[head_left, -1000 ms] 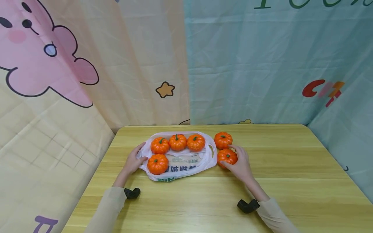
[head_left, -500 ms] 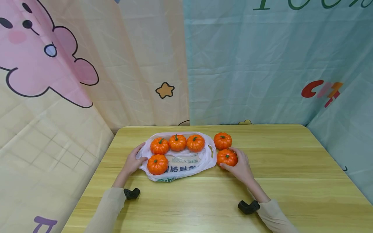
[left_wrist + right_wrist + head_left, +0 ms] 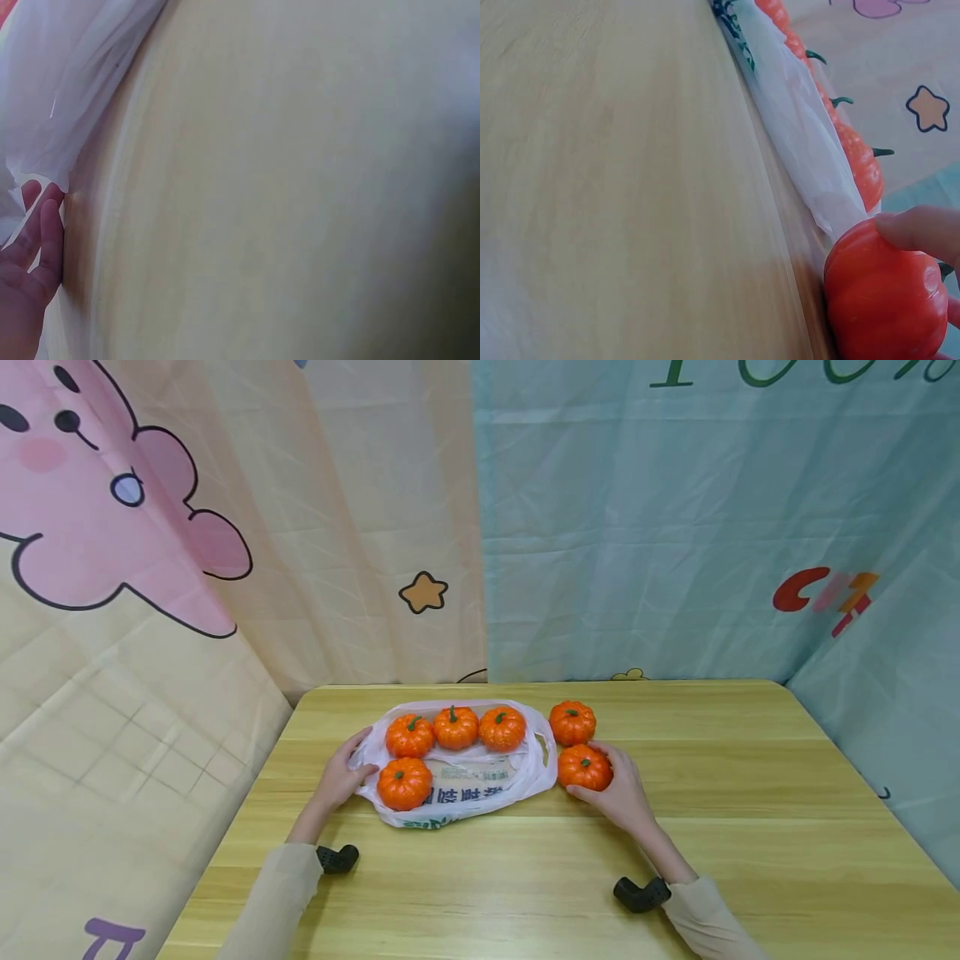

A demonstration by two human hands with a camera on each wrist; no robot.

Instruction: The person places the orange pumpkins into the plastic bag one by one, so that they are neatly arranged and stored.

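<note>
A white plastic bag (image 3: 536, 768) lies spread on the table, its rim rolled open, with several small orange pumpkins inside. Three of these line its back edge, and another pumpkin (image 3: 405, 783) sits at the front left. At the bag's left end, my left hand (image 3: 343, 774) holds the rim between thumb and fingers; the left wrist view shows its fingers (image 3: 51, 232) at the plastic. Just right of the bag, my right hand (image 3: 621, 789) grips a pumpkin (image 3: 885, 292), thumb on the near side and fingers round the far side. Behind it sits a second loose pumpkin (image 3: 573, 722).
The wooden table (image 3: 480, 885) extends in front of the bag and to the right. Printed curtains (image 3: 637, 527) hang behind it and along both sides. A black wrist mount (image 3: 642, 894) shows at my right wrist, and another (image 3: 337, 859) at my left.
My right hand's fingers have settled slightly lower round the near pumpkin. The left hand, the bag and the other pumpkins stay in place.
</note>
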